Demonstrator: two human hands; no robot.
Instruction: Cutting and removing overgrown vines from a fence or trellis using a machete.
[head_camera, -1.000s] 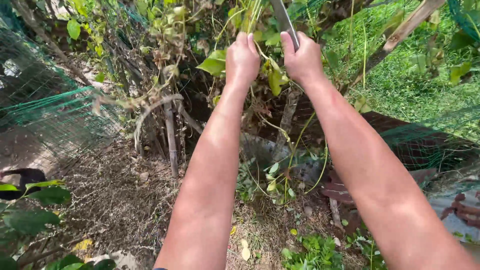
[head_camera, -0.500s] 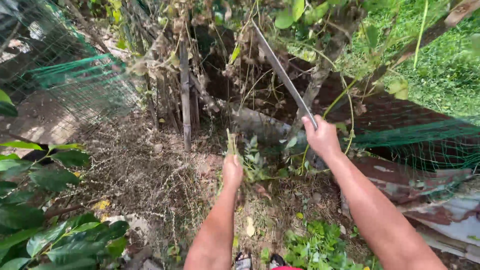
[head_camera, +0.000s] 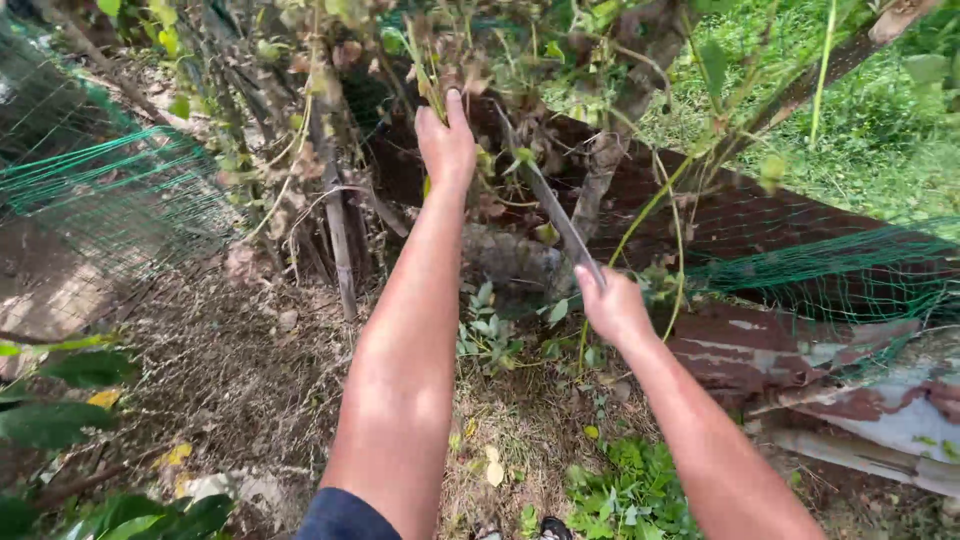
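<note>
My left hand (head_camera: 446, 140) is raised high and closed around thin green and dry vine stems (head_camera: 425, 72) hanging from the tangled bush. My right hand (head_camera: 613, 306) is lower and to the right, gripping the handle of a long grey blade (head_camera: 552, 210) that slants up and to the left into the dry leaves and twigs. The blade's tip is hidden among the foliage. A thick branch (head_camera: 600, 170) stands just behind the blade.
Green netting (head_camera: 110, 190) stretches on the left and green netting (head_camera: 830, 270) on the right. Rusty corrugated metal sheets (head_camera: 850, 370) lie at right. Upright wooden stakes (head_camera: 335, 230) stand in the bush. Dry litter covers the ground (head_camera: 230, 370); grass (head_camera: 860, 140) lies beyond.
My left hand dropped low with cut stems, then rose again and grasped vines high in the bush. My right hand lowered with the blade and now holds it low, angled upward.
</note>
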